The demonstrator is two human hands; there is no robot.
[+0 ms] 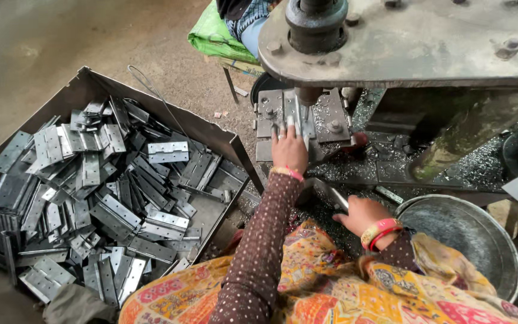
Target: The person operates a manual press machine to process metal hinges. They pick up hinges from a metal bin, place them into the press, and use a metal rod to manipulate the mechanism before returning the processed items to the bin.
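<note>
A metal hinge plate [295, 117] lies on the bed of the press [331, 120], directly under the ram, with the left hand [289, 150] laid over it. That hand stretches forward from a dotted brown sleeve, palm down, fingers [283, 129] spread nearly flat and pressing on the plate's near edge; it is open rather than gripping. The right hand [361, 216] sits nearer the body, just below and to the right of the left wrist, curled around the end of a flat metal piece [325, 193] that slants up to the left. Its fingers are closed on that piece, and pink and red bangles [380, 231] circle the wrist.

At the far left, a large open sheet-metal box [85, 81] stands on the floor, heaped with grey hinges [109, 198] lying flat, tilted and overlapping in no order; a bare patch of the box floor shows near its right corner. A thin wire loop [151, 90] leans over the box's back wall. Further right, the press bed is strewn with bright metal chips [385, 165]. At the lower right, a round metal basin [463, 234] stands just beside the right wrist; its inside looks bare from here. Above the press, another person's clothing and a green sack [214, 36] show at the top edge.
</note>
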